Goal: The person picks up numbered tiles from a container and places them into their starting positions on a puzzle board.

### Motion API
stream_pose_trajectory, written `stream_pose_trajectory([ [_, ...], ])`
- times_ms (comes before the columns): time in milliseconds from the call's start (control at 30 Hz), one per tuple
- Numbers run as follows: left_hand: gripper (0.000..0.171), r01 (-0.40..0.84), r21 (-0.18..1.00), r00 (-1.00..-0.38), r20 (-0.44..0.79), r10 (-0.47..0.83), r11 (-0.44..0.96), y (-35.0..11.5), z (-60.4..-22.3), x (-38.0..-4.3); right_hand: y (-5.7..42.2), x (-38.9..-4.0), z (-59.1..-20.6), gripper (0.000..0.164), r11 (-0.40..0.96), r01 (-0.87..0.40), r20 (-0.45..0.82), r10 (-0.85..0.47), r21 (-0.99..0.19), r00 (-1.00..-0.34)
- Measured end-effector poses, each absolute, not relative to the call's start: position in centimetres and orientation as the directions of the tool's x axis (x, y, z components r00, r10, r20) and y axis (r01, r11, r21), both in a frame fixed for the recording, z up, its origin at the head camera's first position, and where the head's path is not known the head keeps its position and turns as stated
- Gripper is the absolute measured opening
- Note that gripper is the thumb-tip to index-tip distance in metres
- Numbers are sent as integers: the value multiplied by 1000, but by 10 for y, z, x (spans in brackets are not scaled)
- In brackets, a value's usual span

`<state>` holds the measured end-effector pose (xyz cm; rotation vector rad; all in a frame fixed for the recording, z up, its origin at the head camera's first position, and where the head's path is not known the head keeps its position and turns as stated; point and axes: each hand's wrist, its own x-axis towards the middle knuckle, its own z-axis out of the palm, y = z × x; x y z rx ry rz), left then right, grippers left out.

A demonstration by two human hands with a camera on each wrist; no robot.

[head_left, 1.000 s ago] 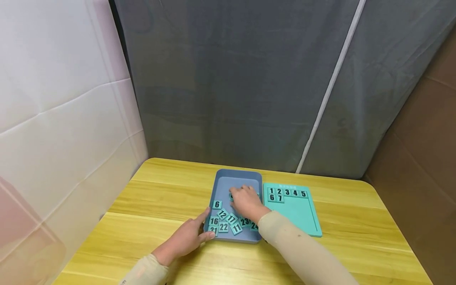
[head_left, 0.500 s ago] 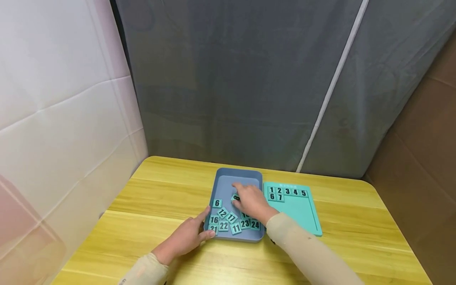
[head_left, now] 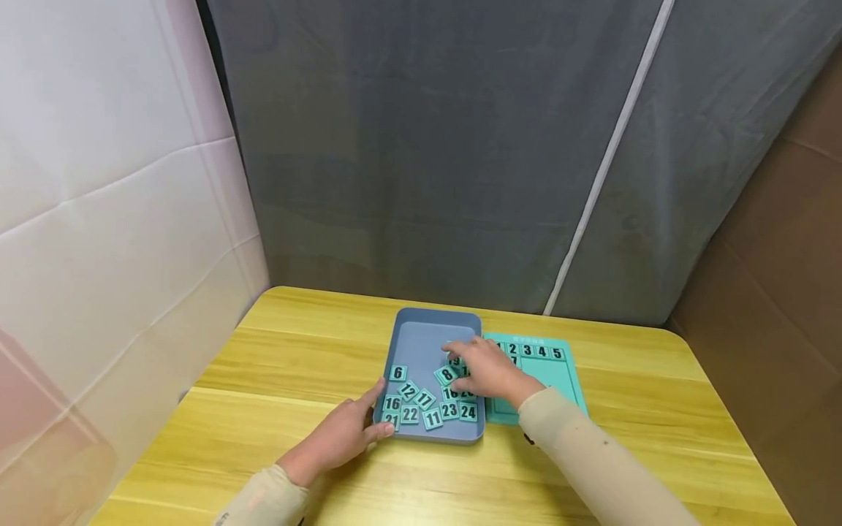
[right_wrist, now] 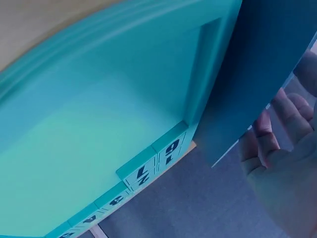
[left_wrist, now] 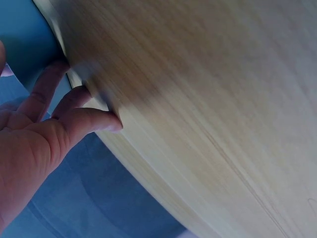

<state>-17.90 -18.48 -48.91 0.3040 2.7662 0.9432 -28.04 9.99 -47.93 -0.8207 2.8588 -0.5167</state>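
In the head view a blue-grey tray (head_left: 421,336) holds several teal number tiles. My left hand (head_left: 338,438) rests at its near left corner, forefinger along the side and thumb at the front rim. In the left wrist view that hand's fingers and thumb touch down beside the tray wall (left_wrist: 29,39). My right hand (head_left: 490,371) is over the tray's right side, forefinger stretched out and thumb near the tile marked 8 (head_left: 445,375). It partly covers the tile marked 19 (head_left: 454,361) and others beside it. No tile shows pinched in it.
A teal board (head_left: 559,376) lies against the tray's right side, with tiles 1 to 5 along its top row and a second row partly hidden by my right hand. Tile 6 (head_left: 397,373) sits at the tray's left. The wooden table (head_left: 316,351) surrounds both.
My right hand has moved right across the tray. The 8 tile has shifted right and nearer to me, and turned so its number reads more upright. My left hand has stayed at the corner.
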Motion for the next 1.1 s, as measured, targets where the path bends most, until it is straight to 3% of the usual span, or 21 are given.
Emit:
stream_pose_trajectory([
  [267, 85, 134, 630, -955, -123, 269, 765, -183, -490, -179, 101, -280, -487, 63, 760, -535, -15, -581, -369, -814],
  [633, 85, 136, 629, -954, -126, 273, 766, -181, -488, -180, 107, -274, -489, 59, 789, -528, 70, -535, -316, -842],
  [867, 86, 132, 627, -955, -128, 269, 768, -182, -492, -181, 149, -283, -477, 60, 874, -410, 133, -389, -261, -912],
  [1100, 86, 135, 621, -961, -110, 256, 772, -188, -492, -183, 204, -291, -491, 56, 921, -315, 141, -289, -229, -947],
])
